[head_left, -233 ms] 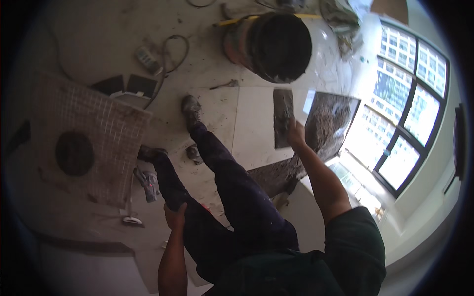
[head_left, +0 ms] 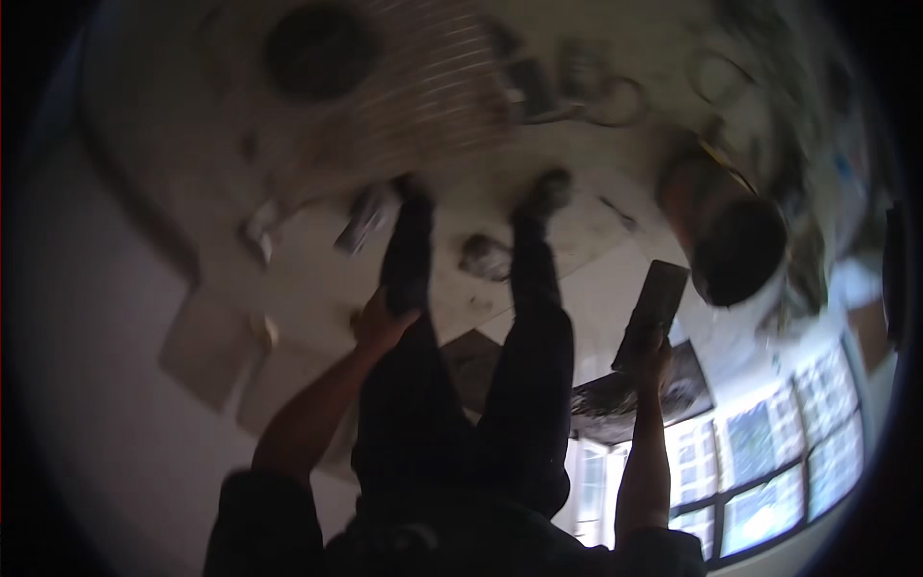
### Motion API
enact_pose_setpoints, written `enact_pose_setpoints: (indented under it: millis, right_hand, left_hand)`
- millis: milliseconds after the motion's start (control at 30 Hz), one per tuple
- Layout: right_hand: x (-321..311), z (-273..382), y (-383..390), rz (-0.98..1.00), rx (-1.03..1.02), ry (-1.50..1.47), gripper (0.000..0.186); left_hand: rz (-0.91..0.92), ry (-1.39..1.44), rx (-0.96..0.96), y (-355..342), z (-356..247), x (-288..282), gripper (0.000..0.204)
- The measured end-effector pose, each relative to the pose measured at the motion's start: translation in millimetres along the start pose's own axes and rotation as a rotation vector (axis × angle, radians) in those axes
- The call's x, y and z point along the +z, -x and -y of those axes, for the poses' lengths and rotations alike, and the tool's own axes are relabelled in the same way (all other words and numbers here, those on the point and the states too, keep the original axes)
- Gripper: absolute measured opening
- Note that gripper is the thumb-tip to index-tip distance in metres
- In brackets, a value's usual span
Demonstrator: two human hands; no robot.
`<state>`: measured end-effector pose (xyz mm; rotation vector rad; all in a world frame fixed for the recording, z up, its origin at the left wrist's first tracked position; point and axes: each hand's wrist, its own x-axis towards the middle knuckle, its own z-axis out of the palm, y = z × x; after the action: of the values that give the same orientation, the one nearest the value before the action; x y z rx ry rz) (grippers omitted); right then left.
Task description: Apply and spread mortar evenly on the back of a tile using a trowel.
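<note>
My right hand (head_left: 655, 356) grips a dark, mortar-smeared rectangular trowel (head_left: 646, 303), held beside my right leg above a mortar-covered patch (head_left: 625, 394). My left hand (head_left: 383, 322) rests on my left leg (head_left: 409, 264) near the knee, thumb apart, holding nothing that I can see. Between my feet, a little nearer, lies a blurred greyish lump (head_left: 486, 256). A grey tool (head_left: 361, 219) lies by my left foot. The whole view is motion-blurred.
Ahead left is a gridded mesh panel (head_left: 433, 87) with a dark round shape (head_left: 317, 53). A large bucket (head_left: 721, 231) stands at the right. Looped cable (head_left: 615, 101) and dark plates (head_left: 529, 87) lie beyond my feet. Windows (head_left: 750, 442) fill the lower right; boards (head_left: 207, 351) lie left.
The view has swung round: the bucket now appears lower right, the mesh panel higher, the windows at the bottom. My right hand, still holding the trowel, appears lower; my left hand stays on my leg.
</note>
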<state>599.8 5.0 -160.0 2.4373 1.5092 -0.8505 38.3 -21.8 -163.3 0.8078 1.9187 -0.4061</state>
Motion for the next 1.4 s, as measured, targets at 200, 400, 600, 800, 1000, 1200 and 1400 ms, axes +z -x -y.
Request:
enact_pose_setpoints:
  millis: [200,400,600,800,1000,1200,1400]
  right_hand:
    - [13,264,-23,0.486,-0.275,-0.19,0.047]
    - [126,473,-85,0.243,-0.664,0.068,0.047]
    - [211,678,-135,0.178,-0.645,-0.17,0.052]
    - [300,743,-131,0.301,-0.456,-0.113,0.054]
    - [342,806,-48,0.5,-0.939,0.436,0.054]
    - [350,813,-7,0.854,-1.086,0.769,0.056]
    - [339,774,-14,1.452,-0.355,0.526,0.057]
  left_hand:
    - [0.034,0.192,-0.157,25,108,11,0.085]
    - [-0.177,0.446,-0.236,-82,168,-25,0.077]
    - [-0.344,0.929,-0.365,-202,289,-30,0.076]
    - [-0.255,2.362,-0.626,-297,310,-78,0.087]
    - [-0.276,2.352,-0.428,-306,314,-88,0.085]
    - [-0.287,2.325,-0.435,-306,329,-82,0.069]
    - [-0.241,2.358,-0.471,-318,329,-72,0.061]
